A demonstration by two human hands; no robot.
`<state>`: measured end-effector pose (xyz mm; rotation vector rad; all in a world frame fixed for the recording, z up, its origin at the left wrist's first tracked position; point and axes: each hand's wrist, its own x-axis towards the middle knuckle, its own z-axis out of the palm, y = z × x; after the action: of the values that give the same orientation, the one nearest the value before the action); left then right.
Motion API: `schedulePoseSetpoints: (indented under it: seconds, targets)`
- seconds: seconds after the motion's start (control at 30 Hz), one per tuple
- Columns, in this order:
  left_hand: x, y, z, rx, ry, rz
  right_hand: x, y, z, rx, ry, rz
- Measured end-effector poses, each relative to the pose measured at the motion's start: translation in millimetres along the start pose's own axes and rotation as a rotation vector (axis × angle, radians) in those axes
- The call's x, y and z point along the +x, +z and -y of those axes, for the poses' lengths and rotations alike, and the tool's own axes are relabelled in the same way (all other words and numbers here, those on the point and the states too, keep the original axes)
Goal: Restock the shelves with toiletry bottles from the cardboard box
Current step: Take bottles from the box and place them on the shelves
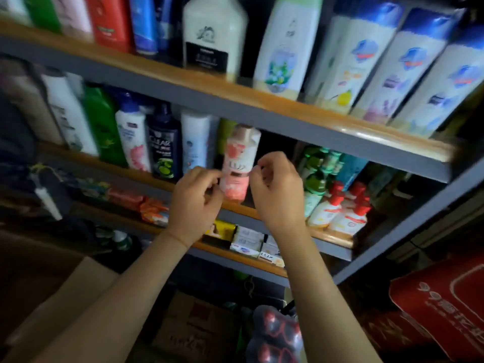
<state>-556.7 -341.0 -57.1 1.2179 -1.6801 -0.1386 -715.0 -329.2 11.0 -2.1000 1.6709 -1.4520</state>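
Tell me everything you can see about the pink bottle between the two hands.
The pink bottle looks like glossy plastic, white toward the shoulder and pink-coral below, with a rose-gold cap and a flower print above blurred lettering. It stands nearly upright at the front edge of the middle shelf, right of a white bottle. The left hand and right hand flank it with curled fingertips at its sides; blur hides whether they actually pinch it.

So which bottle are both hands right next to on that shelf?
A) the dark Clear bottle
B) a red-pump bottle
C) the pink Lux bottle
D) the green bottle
C: the left hand and right hand flank the pink Lux bottle, fingertips at its sides, on the middle shelf.
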Motion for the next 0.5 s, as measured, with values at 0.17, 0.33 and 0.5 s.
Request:
schedulePoseSetpoints:
  seconds: [0.17,0.33,0.5]
  targets:
    - [-100,-78,128,0.143,-0.540,0.016,-54,159,20,0.079,0.129,0.536]
    - [-201,-177,231,0.269,-0.959,0.056,-131,314,77,0.084,0.090,0.988]
    - [-294,-265,306,0.566,-1.226,-0.162,-205,457,141,0.062,-0.037,1.342]
